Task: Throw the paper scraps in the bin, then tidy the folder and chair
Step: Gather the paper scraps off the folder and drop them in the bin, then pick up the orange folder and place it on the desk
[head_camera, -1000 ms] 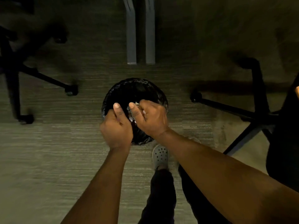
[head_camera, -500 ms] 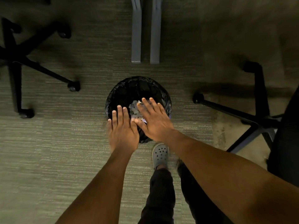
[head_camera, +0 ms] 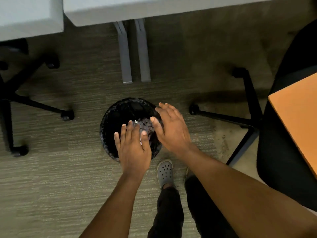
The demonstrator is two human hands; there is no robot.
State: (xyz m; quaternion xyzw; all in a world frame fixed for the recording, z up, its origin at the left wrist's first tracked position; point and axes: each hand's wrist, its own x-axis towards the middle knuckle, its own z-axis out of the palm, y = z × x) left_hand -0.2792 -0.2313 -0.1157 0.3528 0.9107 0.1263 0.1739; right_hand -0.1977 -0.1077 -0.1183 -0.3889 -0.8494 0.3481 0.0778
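Note:
A round bin (head_camera: 118, 117) lined with a black bag stands on the carpet below me. Pale paper scraps (head_camera: 145, 125) lie inside it, partly hidden by my hands. My left hand (head_camera: 133, 148) hovers over the bin's near edge, fingers spread and palm down, holding nothing. My right hand (head_camera: 171, 129) is over the bin's right rim, also flat with its fingers apart. An orange folder (head_camera: 298, 117) lies on the seat of the black chair (head_camera: 281, 152) at the right.
White desks (head_camera: 120, 11) run along the top, with grey desk legs (head_camera: 133, 55) just beyond the bin. Another black chair base (head_camera: 25, 100) with castors stands at the left. My grey shoe (head_camera: 165, 171) is right behind the bin.
Both hands went from bunched around the scraps to flat and apart over the bin. The scraps dropped in. My view tilted up, bringing in the desks and the orange folder.

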